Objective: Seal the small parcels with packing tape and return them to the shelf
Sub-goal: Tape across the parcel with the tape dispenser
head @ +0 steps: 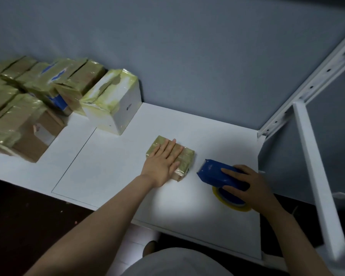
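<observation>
We face a grey wall (pixel 187 56) that closes off the back of a white worktop (pixel 112 166). On the right a white metal post (pixel 315 172) rises at the worktop's edge, and a perforated rail (pixel 307 88) slants away above it; both stand close beside our right arm. Dark floor (pixel 18 216) shows below the front edge on the left.

At the far left lies a pile of parcels (pixel 18 108), brown cartons wrapped in yellowish tape, some with blue patches, crowded against each other up to the wall. Just right of the pile stands 1 white box (pixel 112 104), taped across its top and corners, between the pile and the spot where we work.

Our left hand (pixel 163 162) lies flat on the small parcel (pixel 185 158), which sits on the worktop right of centre, well apart from the white box. Its fingers (pixel 173 148) are straight and close together, pressing on the taped top.

Our right hand (pixel 255 186) rests on the blue tape dispenser (pixel 211 174), just right of the small parcel and not touching it, with fingers (pixel 233 173) curled over the body and gripping it. The dispenser's toothed end points toward the wall. The yellowish tape roll (pixel 231 202) shows beneath it, lying on the worktop.
</observation>
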